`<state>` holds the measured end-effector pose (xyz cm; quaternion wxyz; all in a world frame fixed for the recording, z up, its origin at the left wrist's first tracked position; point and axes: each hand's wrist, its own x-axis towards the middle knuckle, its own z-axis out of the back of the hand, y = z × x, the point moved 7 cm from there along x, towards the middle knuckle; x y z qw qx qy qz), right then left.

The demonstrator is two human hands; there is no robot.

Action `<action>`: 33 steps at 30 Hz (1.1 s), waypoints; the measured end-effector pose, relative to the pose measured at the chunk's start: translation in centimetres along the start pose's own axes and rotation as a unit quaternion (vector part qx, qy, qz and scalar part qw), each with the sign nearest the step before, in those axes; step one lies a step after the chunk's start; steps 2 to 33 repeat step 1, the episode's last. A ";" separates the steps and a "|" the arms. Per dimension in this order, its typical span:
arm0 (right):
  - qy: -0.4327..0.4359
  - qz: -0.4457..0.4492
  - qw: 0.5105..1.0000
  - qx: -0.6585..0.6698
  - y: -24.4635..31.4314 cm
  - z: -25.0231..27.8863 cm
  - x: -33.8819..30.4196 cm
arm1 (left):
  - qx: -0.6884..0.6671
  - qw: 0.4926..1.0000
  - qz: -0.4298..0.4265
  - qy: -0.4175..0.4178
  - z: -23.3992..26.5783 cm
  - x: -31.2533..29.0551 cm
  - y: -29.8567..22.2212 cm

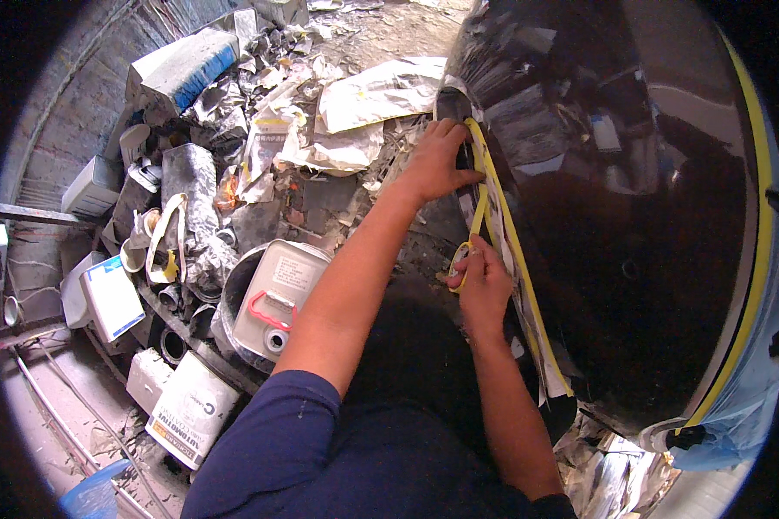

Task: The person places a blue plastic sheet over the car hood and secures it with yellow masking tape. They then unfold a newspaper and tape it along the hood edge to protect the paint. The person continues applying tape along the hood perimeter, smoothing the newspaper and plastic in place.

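A large glossy dark car body panel (632,216) stands on the right, its left edge lined with a yellow masking tape strip (518,275). My left hand (441,160) rests on the upper part of that edge, fingers laid against it beside the tape and thumb spread apart. Lower down, my right hand (485,290) is closed on a roll of yellow masking tape (460,259). A length of tape (481,212) runs taut from the roll up to the edge near my left hand. White masking paper shows under the tape along the edge.
To the left a beige jerrycan (287,277) with a red handle sits on a round bin. Boxes, a white can (193,406), crumpled paper and dusty scraps are heaped around it. Crumpled masking paper (376,91) lies ahead. Blue plastic sheeting (736,398) borders the panel's right side.
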<state>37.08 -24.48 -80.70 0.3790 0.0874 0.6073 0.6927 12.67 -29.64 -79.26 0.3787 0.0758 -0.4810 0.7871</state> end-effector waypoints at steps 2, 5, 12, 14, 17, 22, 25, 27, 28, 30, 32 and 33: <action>0.000 -0.001 1.000 0.005 -0.6 -0.1 0.2 | 0.000 1.000 -0.001 0.001 0.0 0.0 0.0; 0.000 -0.001 1.000 0.005 -0.6 -0.1 0.2 | 0.000 1.000 -0.001 0.001 0.0 0.0 0.0; 0.000 -0.001 1.000 0.005 -0.6 -0.1 0.2 | 0.000 1.000 -0.001 0.001 0.0 0.0 0.0; 0.000 -0.001 1.000 0.005 -0.6 -0.1 0.2 | 0.000 1.000 -0.001 0.001 0.0 0.0 0.0; 0.000 -0.001 1.000 0.005 -0.6 -0.1 0.2 | 0.000 1.000 -0.001 0.001 0.0 0.0 0.0; 0.000 -0.001 1.000 0.005 -0.6 -0.1 0.2 | 0.000 1.000 -0.001 0.001 0.0 0.0 0.0; 0.000 -0.001 1.000 0.005 -0.6 -0.1 0.2 | 0.000 1.000 -0.001 0.001 0.0 0.0 0.0; 0.000 -0.001 1.000 0.005 -0.6 -0.1 0.2 | 0.000 1.000 -0.001 0.001 0.0 0.0 0.0; 0.000 -0.001 1.000 0.005 -0.6 -0.1 0.2 | 0.000 1.000 -0.001 0.001 0.0 0.0 0.0; 0.000 -0.001 1.000 0.005 -0.6 -0.1 0.2 | 0.000 1.000 -0.001 0.001 0.0 0.0 0.0; 0.000 -0.001 1.000 0.005 -0.6 -0.1 0.2 | 0.000 1.000 -0.001 0.001 0.0 0.0 0.0; 0.000 -0.001 1.000 0.005 -0.6 -0.1 0.2 | 0.000 1.000 -0.001 0.001 0.0 0.0 0.0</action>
